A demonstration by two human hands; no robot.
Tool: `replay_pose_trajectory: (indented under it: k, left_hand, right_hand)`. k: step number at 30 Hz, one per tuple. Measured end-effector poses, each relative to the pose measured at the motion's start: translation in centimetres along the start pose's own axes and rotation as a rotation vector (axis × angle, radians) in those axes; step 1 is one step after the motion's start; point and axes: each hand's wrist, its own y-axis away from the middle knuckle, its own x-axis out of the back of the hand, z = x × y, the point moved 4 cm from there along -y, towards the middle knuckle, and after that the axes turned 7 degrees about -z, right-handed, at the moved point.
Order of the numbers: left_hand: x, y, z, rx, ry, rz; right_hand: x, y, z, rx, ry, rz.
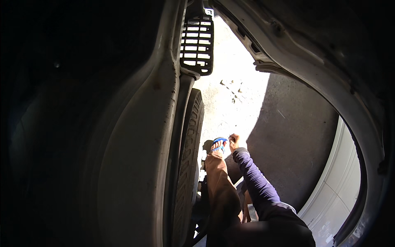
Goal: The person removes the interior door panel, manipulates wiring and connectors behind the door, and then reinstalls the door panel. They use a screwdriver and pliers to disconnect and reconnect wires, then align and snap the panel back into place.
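My right hand (233, 141), at the end of a purple sleeve, reaches out over sunlit concrete (242, 107), beside my foot in a blue sandal (219, 145). Its fingers are curled; whatever they hold, if anything, is too small to make out. My leg in brown trousers (218, 181) stands just right of a treaded black tyre (191, 123). I cannot identify my left hand; a shadowed patch of skin low in the middle is unclear.
Dark panels and a pale curved frame (160, 103) fill the left. A worn metal rim (321, 78) arches over the right. A black grille-like step (196, 45) is at the top. A white curved panel (337, 181) lies at lower right.
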Motion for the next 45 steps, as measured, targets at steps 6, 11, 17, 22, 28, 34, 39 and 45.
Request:
replay_pose_trajectory:
  k: [6,11,17,22,28,34,39,45]
  left_hand:
    - [5.0,-1.3,0.2,0.516,0.518,-0.161]
    - [4.4,-1.8,0.9,0.342,0.293,-0.540]
    - [-4.0,-4.4,3.2,0.962,1.314,-0.582]
    - [-8.8,-7.9,3.7,1.220,1.571,-0.806]
    - [-8.3,-10.0,7.2,0.849,1.470,-0.813]
    - [-2.8,-9.2,8.1,0.653,1.326,-0.975]
    - [0.6,-9.6,7.5,0.676,1.324,-1.023]
    - [0.4,-9.6,7.1,0.650,1.294,-1.016]
  right_hand:
    - [11.1,12.7,-11.7,0.121,-0.680,0.226]
    - [18.3,23.6,-26.3,0.365,-0.254,0.427]
    - [24.7,34.5,-37.6,0.650,0.003,0.214]
    - [26.1,38.3,-38.8,0.608,0.861,0.122]
    - [28.6,38.5,-38.6,0.613,0.511,0.085]
    - [32.5,39.4,-43.6,0.543,-0.105,0.133]
    - [34.1,37.6,-47.6,0.725,-0.157,0.279]
    - [32.3,36.7,-46.2,0.606,-0.369,0.134]
